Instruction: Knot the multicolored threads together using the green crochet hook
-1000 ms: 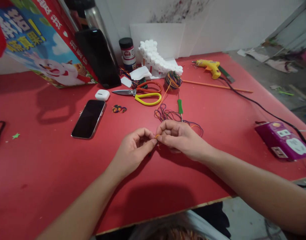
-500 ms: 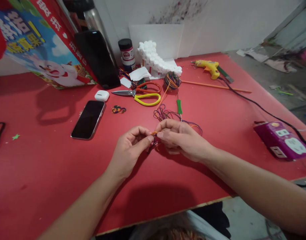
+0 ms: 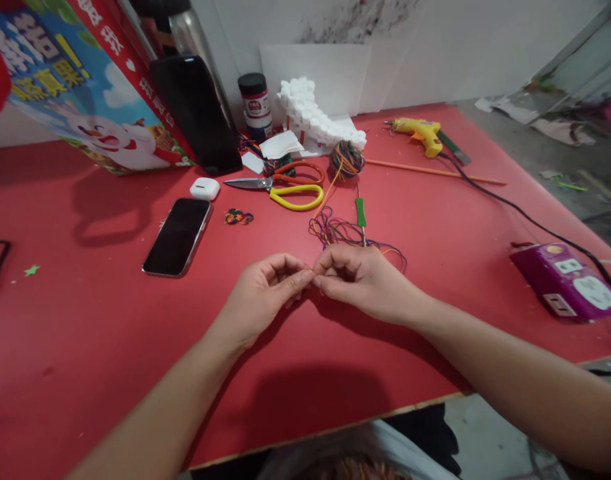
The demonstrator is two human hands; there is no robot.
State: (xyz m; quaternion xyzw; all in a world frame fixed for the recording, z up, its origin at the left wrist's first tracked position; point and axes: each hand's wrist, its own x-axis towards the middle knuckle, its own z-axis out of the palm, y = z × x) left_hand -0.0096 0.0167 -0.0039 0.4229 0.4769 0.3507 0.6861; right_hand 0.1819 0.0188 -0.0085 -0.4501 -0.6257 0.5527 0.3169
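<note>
My left hand [image 3: 272,287] and my right hand [image 3: 358,277] meet fingertip to fingertip above the red table. Both are closed in a pinch on the multicoloured yarn, most of which my fingers hide. Just beyond my right hand, loose loops of the yarn [image 3: 330,230] lie in a tangle. One orange strand runs back from them to a yarn ball [image 3: 346,161]. A green-handled crochet hook [image 3: 360,212] lies at the edge of the loops. Left of them is a small crocheted yarn piece [image 3: 238,217].
Scissors [image 3: 295,193], a phone [image 3: 178,237] and a white earphone case [image 3: 205,189] lie beyond my left hand. A yellow glue gun [image 3: 419,135] with its cord and a purple power socket [image 3: 568,283] are on the right. A printed box [image 3: 110,100] stands at the back left.
My fingertips have closed together over the yarn piece, which showed orange and dark strands between them before. My right hand has shifted slightly, and the view has moved a little.
</note>
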